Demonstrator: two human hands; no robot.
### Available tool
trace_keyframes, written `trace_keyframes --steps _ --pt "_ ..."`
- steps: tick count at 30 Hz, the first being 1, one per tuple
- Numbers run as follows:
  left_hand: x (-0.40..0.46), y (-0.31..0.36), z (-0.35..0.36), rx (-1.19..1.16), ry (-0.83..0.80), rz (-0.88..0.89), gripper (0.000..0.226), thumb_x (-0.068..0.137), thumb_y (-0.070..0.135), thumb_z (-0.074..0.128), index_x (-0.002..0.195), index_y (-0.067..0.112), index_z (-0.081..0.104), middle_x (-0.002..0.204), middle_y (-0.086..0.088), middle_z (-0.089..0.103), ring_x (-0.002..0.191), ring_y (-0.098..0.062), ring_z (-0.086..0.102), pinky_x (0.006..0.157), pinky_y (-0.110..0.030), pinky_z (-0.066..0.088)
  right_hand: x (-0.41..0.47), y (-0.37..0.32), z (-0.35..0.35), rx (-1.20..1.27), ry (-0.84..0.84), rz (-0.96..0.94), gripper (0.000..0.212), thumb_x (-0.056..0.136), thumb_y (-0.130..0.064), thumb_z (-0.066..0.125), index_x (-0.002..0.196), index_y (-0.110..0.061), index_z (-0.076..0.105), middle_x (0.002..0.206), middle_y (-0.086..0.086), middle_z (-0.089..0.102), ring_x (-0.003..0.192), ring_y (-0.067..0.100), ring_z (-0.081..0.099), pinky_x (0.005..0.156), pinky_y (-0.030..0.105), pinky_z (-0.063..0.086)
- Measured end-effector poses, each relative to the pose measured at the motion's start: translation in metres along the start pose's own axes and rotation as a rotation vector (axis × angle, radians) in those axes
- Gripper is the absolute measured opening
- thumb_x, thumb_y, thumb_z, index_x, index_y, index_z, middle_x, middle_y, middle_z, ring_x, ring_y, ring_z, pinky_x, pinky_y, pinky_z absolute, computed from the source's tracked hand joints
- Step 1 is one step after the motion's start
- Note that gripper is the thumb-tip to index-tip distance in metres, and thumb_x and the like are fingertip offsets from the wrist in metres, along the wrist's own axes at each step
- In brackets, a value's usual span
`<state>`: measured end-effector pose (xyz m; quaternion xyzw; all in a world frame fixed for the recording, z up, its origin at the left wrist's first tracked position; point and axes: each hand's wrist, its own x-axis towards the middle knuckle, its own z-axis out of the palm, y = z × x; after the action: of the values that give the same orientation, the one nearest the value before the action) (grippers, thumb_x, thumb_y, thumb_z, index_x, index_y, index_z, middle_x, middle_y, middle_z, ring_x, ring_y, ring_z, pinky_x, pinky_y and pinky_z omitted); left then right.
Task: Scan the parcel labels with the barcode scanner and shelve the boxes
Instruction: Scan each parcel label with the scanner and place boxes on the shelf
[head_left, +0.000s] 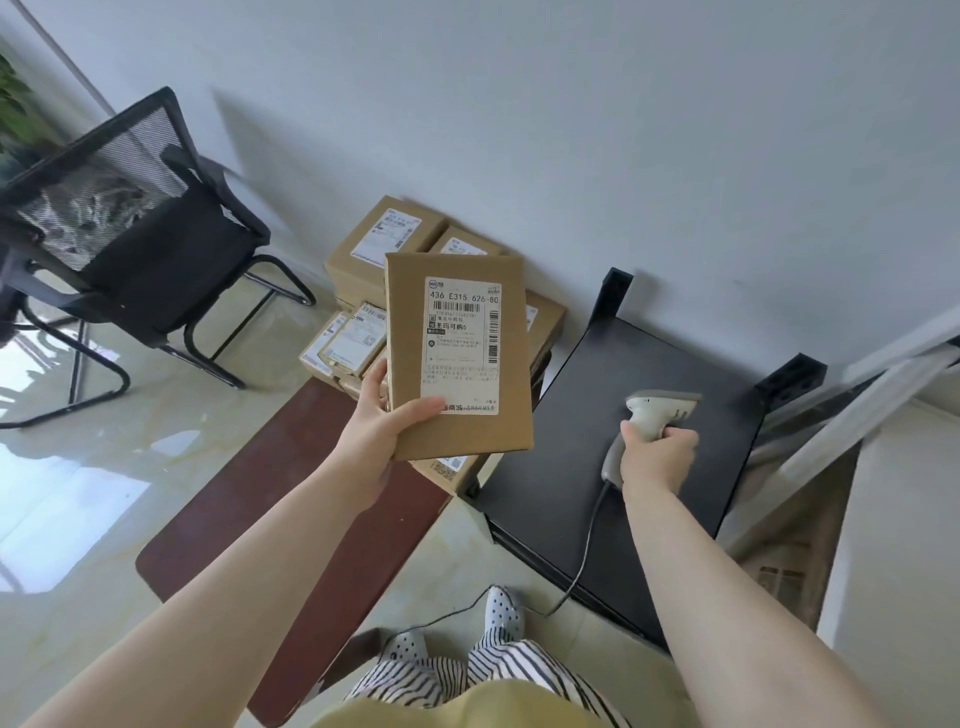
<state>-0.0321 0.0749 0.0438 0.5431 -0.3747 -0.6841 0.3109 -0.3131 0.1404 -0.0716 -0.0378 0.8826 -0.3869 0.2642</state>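
Your left hand (375, 426) holds a flat cardboard parcel (460, 358) up in the middle of the view, thumb curled over its lower front face, fingers hidden behind it. The shipping label (461, 345) faces you. The parcel's long axis runs near to far, tilted slightly; the label's main barcode lies across the upper part, and a second one runs along its right edge.

Your right hand (657, 452) is wrapped around the handle of the grey barcode scanner (647, 421), with its cable (582, 561) trailing down to the floor by your feet. The scanner sits to the right of the parcel and a little nearer you than the label, over the black shelf (613, 467).

The relation that matters: the label lies left and slightly far of the scanner head. That head seems to point right and far, away from the parcel, though blur makes this uncertain. As I read it, the scan is not yet lined up; you need to swing the head left toward the label, or bring the parcel across in front of it. The right hand is the nearer one to the shelf, yet the left one carries the parcel.

Beyond the parcel, a stack of more labelled boxes (384, 244) waits against the far wall, left of the shelf. A black mesh chair (135, 244) stands far left.
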Motion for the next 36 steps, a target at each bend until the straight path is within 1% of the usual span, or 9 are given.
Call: trace_keyframes --steps 7,13,15,17,20,23,27,33,36 --pt "-0.007 0.002 0.001 -0.024 -0.015 0.006 0.116 0.047 0.030 0.090 0.151 0.032 0.038 0.118 0.003 0.075 0.095 -0.018 0.076 0.063 -0.029 0.060 0.002 0.017 0.000 0.019 -0.042 -0.011 0.048 0.087 -0.033 0.074 0.116 -0.012 0.043 0.122 0.013 0.062 0.106 0.035 0.062 0.090 0.046 0.049" --pt "-0.014 0.002 -0.001 -0.027 -0.032 0.033 0.110 0.053 0.026 0.090 0.150 0.031 0.038 0.114 0.005 0.077 0.096 -0.018 0.076 0.069 -0.031 0.061 -0.020 -0.013 -0.008 0.090 0.021 -0.095 0.053 0.087 -0.035 0.072 0.125 -0.007 0.047 0.133 0.016 0.052 0.121 0.037 0.053 0.097 0.046 0.044" --pt "-0.020 0.002 -0.004 -0.029 -0.046 0.052 0.102 0.061 0.022 0.086 0.151 0.030 0.038 0.114 0.006 0.077 0.096 -0.018 0.076 0.068 -0.028 0.060 -0.053 -0.030 -0.013 0.270 -0.138 -0.215 0.041 0.091 -0.038 0.069 0.118 -0.014 0.050 0.116 0.005 0.059 0.110 0.028 0.058 0.096 0.043 0.046" --pt "-0.030 0.001 -0.007 -0.027 -0.065 0.070 0.102 0.062 0.022 0.085 0.152 0.030 0.037 0.116 0.004 0.076 0.098 -0.018 0.076 0.069 -0.028 0.060 -0.098 -0.045 -0.023 0.382 -0.422 -0.305 0.034 0.095 -0.041 0.063 0.119 -0.021 0.050 0.108 -0.008 0.059 0.103 0.015 0.056 0.093 0.031 0.046" --pt "-0.051 -0.003 -0.014 -0.031 -0.107 0.086 0.110 0.057 0.025 0.090 0.152 0.030 0.035 0.120 0.002 0.075 0.101 -0.021 0.075 0.070 -0.030 0.061 -0.155 -0.046 -0.040 0.361 -0.826 -0.366 0.063 0.087 -0.055 0.065 0.138 -0.026 0.044 0.122 -0.011 0.063 0.113 0.003 0.058 0.099 0.024 0.042" --pt "-0.080 -0.012 -0.026 -0.010 -0.144 0.120 0.109 0.059 0.024 0.090 0.153 0.028 0.035 0.123 0.000 0.074 0.102 -0.021 0.075 0.072 -0.031 0.061 -0.191 -0.024 -0.052 0.309 -0.997 -0.362 0.081 0.079 -0.058 0.072 0.147 -0.031 0.037 0.133 -0.011 0.061 0.123 0.008 0.058 0.106 0.034 0.043" --pt "-0.126 -0.035 -0.046 0.054 -0.211 0.121 0.118 0.053 0.035 0.092 0.155 0.024 0.033 0.128 -0.001 0.071 0.111 -0.022 0.072 0.088 -0.039 0.057 -0.226 0.015 -0.076 0.357 -1.052 -0.303 0.086 0.072 -0.052 0.073 0.148 -0.034 0.036 0.135 -0.010 0.062 0.120 0.012 0.062 0.104 0.042 0.050" --pt "-0.201 -0.091 -0.066 0.109 -0.283 0.048 0.108 0.053 0.041 0.088 0.148 0.023 0.041 0.127 0.001 0.072 0.110 -0.019 0.071 0.080 -0.030 0.058 -0.270 0.094 -0.123 0.270 -1.014 -0.246 0.091 0.072 -0.050 0.081 0.148 -0.037 0.033 0.129 -0.002 0.064 0.114 0.017 0.065 0.099 0.046 0.054" --pt "-0.230 -0.118 -0.058 0.172 -0.369 -0.002 0.111 0.054 0.047 0.088 0.151 0.026 0.037 0.127 0.007 0.071 0.115 -0.014 0.069 0.089 -0.030 0.055 -0.277 0.133 -0.155 0.269 -0.953 -0.227 0.104 0.062 -0.051 0.086 0.149 -0.035 0.031 0.124 -0.004 0.067 0.113 0.015 0.066 0.100 0.042 0.054"
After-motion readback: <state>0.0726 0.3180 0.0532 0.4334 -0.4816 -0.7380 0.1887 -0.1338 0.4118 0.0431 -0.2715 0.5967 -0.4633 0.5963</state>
